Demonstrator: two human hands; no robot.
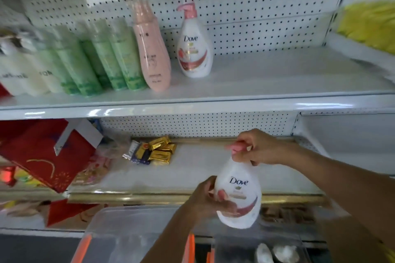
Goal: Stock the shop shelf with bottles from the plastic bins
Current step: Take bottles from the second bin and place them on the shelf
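The white plastic Dove pump bottle with a pink pump head hangs in the air below the white metal upper shelf, above the clear plastic bins. Lifted by the pump alone, it could swing or twist and knock the matching white Dove bottle standing on that shelf. The right hand pinches the pump head from above; the left hand wraps the body from the side, thumb across the label, both forearms reaching up towards the shelf.
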